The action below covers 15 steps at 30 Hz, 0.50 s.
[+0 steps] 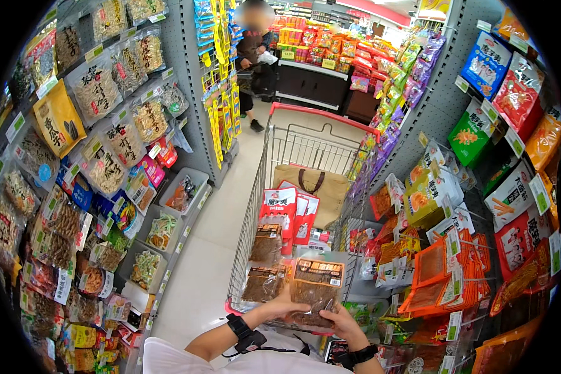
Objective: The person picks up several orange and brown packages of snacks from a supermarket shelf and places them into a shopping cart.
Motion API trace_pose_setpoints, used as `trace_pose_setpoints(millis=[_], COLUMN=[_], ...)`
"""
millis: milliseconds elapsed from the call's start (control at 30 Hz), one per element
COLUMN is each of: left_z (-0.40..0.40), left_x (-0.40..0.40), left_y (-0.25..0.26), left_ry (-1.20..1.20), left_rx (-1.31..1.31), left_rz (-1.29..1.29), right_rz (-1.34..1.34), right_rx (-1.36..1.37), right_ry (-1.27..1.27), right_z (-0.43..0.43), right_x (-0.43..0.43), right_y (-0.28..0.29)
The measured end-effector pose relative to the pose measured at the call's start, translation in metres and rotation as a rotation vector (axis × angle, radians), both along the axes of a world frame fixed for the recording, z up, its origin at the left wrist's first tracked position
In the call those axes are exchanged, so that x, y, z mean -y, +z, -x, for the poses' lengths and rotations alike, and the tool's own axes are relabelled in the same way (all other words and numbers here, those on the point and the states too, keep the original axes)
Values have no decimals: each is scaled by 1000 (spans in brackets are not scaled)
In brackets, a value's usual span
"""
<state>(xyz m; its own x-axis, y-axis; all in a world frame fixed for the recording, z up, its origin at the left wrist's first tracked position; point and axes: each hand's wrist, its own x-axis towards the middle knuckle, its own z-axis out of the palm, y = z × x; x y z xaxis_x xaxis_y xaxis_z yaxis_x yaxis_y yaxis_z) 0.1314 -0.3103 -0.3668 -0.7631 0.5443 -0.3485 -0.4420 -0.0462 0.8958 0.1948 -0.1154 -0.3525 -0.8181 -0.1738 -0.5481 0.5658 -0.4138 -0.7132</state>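
Note:
A clear plastic packet of brown dried snack (316, 285) with a printed header is held between my two hands over the near end of a wire shopping cart (260, 187). My left hand (285, 303) grips its left side, thumb across the front. At its lower right edge my right hand (341, 320) pinches the packet. Similar brown snack packets (265, 243) lie in the cart to the left. Farther up are red and white snack pouches (280, 203) and a tan tote bag (325, 184) with dark handles.
Hanging snack packets (105, 159) fill the left shelf, above grey plastic bins (187, 191). On the right, orange packets (442, 271) hang on hooks beside the cart. Beyond the cart a person (252, 51) stands in the aisle near a display of red snack bags (327, 46).

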Motion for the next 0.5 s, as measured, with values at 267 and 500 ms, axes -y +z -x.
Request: trace_pose_setpoints(millis=[267, 500], left_z=[-4, 30], left_x=[31, 53], left_y=[-86, -78], left_ry=[150, 172], left_rx=[164, 31], left_rz=[-56, 85], right_rz=[101, 10], right_rx=[164, 239], right_ry=[87, 139], right_z=[15, 48], right_x=[38, 46], right_y=[-42, -96])
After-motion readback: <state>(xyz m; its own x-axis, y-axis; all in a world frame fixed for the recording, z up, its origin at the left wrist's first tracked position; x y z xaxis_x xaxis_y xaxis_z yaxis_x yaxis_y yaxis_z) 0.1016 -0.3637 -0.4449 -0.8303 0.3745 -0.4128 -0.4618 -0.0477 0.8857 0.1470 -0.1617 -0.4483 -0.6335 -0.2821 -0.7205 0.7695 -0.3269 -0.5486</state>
